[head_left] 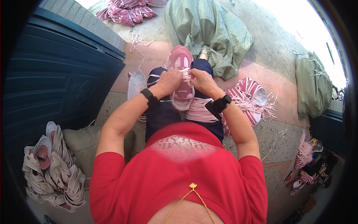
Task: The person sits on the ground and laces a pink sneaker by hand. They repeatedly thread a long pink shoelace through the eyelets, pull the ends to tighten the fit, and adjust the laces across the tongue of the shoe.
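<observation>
A pink and white shoe upper (pixel 183 91) lies lengthwise over my lap, its toe pointing away from me. Pale pink shoelace (pixel 185 75) crosses its middle. From the left side, my left hand (pixel 169 81) is closed at the lacing with curled fingers; a loose lace end trails from beside it. My right hand (pixel 204 81) pinches the lace at the upper's right edge, thumb and forefinger together. The fingertips of both hands partly hide the lace. A bundle of pale pink laces (pixel 201 111) rests across my right thigh, just below the right hand.
Striped pink uppers with laces (pixel 249 99) lie on the floor at my right. A pale upper (pixel 137 84) is by my left knee. Stacked uppers (pixel 56 168) sit lower left, beside a blue metal door (pixel 56 71). Green woven sacks (pixel 209 30) stand ahead and far right.
</observation>
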A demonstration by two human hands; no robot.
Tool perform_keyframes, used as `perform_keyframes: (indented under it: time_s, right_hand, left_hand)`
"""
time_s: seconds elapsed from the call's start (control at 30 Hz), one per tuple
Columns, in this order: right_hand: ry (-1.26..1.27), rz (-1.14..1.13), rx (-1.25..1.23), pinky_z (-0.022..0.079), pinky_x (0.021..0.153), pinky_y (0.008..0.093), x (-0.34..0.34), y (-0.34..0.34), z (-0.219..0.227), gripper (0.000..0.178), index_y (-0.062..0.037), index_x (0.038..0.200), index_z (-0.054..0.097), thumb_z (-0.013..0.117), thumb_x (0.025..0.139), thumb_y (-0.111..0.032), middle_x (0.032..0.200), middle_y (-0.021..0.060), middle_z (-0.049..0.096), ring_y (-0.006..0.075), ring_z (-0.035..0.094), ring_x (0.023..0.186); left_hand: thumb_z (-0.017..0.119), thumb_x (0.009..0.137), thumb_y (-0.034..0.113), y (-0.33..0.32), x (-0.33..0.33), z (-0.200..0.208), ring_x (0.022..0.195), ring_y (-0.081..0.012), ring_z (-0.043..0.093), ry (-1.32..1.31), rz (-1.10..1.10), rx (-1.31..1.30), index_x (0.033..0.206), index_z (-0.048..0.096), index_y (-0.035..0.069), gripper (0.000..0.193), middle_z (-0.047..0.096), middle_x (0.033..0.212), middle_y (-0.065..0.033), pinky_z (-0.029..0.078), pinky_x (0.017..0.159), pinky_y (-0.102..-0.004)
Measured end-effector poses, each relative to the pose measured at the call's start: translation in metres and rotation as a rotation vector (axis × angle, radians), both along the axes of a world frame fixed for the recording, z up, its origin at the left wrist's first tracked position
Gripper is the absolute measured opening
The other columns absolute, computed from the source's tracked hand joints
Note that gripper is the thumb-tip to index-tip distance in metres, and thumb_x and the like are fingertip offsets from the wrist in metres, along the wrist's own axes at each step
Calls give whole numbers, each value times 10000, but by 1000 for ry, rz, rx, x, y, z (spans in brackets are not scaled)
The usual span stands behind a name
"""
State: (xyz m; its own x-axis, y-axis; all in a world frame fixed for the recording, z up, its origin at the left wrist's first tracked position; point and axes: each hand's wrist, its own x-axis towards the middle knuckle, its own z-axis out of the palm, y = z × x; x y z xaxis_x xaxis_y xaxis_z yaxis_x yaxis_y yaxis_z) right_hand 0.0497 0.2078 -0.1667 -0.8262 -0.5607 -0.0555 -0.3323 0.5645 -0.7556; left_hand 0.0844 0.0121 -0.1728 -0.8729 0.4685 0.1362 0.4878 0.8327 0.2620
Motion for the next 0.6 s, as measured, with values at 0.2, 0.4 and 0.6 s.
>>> perform_keyframes:
  time_s: [0.2, 0.4, 0.6]
  right_hand:
    - [40, -2, -29, 467, 731, 471, 5, -16, -10, 136, -17, 879, 607, 534, 784, -81, 838, 214, 631, 389, 606, 835]
    - [-18, 16, 216, 493, 752, 415, -1, 9, 16, 392, -52, 1016, 636, 655, 748, -337, 882, 176, 662, 344, 636, 850]
    - [-45, 193, -278, 478, 707, 425, 10, -41, 30, 215, -9, 896, 636, 545, 869, -202, 859, 200, 637, 361, 627, 813]
  left_hand:
    - [532, 764, 95, 13, 10, -8, 838, -265, 571, 65, -8, -55, 899, 565, 42, 148, 597, 836, -81, 477, 657, -377]
    - [601, 712, 69, -5, -4, 40, 785, -293, 583, -61, 26, 100, 826, 588, 15, 127, 603, 768, -146, 482, 696, -374]
    - [632, 839, 124, -27, 5, 90, 699, -56, 513, -753, 341, 833, 990, 637, 7, 191, 569, 728, -2, 445, 653, -233]
